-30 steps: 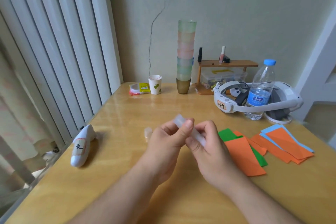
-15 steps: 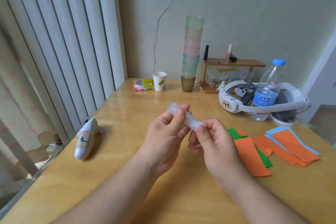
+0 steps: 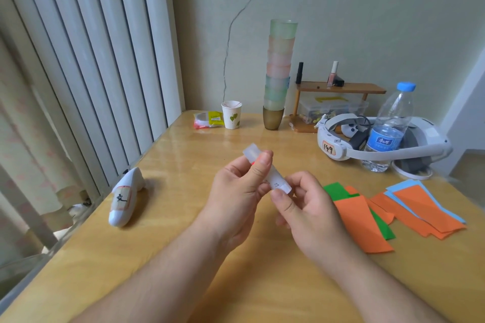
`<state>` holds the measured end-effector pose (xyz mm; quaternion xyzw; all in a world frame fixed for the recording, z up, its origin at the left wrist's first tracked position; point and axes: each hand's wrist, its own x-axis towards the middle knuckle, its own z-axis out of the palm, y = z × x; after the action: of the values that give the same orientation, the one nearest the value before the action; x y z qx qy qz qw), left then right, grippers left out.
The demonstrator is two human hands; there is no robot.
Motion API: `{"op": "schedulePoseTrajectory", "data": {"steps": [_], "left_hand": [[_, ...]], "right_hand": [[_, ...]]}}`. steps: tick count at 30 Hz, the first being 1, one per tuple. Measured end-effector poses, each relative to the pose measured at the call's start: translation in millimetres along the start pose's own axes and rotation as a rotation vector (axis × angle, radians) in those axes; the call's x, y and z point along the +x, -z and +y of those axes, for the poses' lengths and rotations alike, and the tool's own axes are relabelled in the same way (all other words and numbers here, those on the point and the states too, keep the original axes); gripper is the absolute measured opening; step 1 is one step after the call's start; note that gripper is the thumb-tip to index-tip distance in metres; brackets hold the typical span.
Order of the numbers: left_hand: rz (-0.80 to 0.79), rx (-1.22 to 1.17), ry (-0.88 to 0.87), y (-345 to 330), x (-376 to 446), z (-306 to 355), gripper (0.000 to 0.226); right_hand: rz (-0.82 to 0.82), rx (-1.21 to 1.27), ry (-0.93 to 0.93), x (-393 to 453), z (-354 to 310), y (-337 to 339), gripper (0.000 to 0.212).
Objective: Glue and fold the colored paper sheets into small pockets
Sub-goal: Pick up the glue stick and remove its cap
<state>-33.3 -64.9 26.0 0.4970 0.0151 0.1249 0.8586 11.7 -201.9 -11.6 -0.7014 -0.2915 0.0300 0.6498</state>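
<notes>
Held above the smooth, glossy wooden table (image 3: 183, 217), tilted: a small translucent glue stick (image 3: 265, 168), cylinder in shape, with a printed label near its lower end. Gripped at the upper part by the left hand (image 3: 236, 196), thumb pressed on the tube; pinched at the lower end by the right hand (image 3: 307, 212), fingers curled round the base. Both hands close together. Spread flat on the table at the right: thin matte paper sheets (image 3: 362, 220), long rectangles in orange, green and light blue, overlapping. Behind them: a clear plastic water bottle (image 3: 388, 128) inside a white headset (image 3: 380, 144). Further back, a tall stack of frosted plastic cups (image 3: 279, 71) and a paper cup (image 3: 231, 114). At the left edge, a white rounded device (image 3: 126, 196).
</notes>
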Motion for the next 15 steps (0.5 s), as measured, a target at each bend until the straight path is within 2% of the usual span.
{"op": "schedulePoseTrajectory", "data": {"steps": [3,7,10,11,14,15], "left_hand": [[-0.029,0.013,0.007,1,-1,0,0.039],[-0.014,0.041,0.013,2,1,-3,0.046],[0.014,0.030,-0.003,3,1,-4,0.047],[0.014,0.028,-0.008,3,1,-3,0.047],[0.029,0.028,-0.020,6,4,-2,0.049],[0.026,0.033,-0.017,8,5,-3,0.050]], "right_hand": [[0.015,0.065,-0.053,0,-3,-2,0.028],[-0.104,0.443,-0.375,-1,-13,-3,0.060],[-0.084,0.429,-0.356,-1,-10,-3,0.066],[-0.069,0.382,-0.310,-1,-7,-2,0.065],[-0.038,0.236,-0.195,-1,-5,-3,0.030],[-0.040,0.216,-0.184,0,-3,-2,0.026]]}}
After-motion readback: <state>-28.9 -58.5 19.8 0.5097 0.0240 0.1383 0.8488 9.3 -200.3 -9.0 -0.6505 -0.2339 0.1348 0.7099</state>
